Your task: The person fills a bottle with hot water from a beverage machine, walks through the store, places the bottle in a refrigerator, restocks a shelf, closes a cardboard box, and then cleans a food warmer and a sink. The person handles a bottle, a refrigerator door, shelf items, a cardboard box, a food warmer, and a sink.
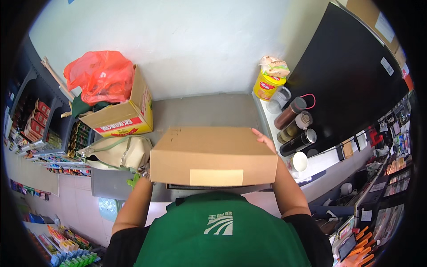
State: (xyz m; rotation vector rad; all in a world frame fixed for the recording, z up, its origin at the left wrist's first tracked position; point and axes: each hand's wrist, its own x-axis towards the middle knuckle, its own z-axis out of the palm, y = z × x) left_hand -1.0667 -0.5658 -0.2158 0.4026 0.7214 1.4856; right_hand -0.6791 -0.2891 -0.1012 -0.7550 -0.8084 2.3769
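Note:
A brown cardboard box with a pale tape strip on its near side is held in front of my green apron. My right hand grips its right side, with the fingers showing at the far right corner. At the box's left side is my left hand, mostly hidden behind the box; only the wrist area shows. A cream shoulder bag with green straps lies just left of the box, and a small green object hangs near my left wrist. Beneath the box is the grey tabletop.
An open carton with a red plastic bag stands at the left. Along the right ledge are a yellow tin, a clear plastic cup, several drink bottles and a white paper cup, beside a large black panel.

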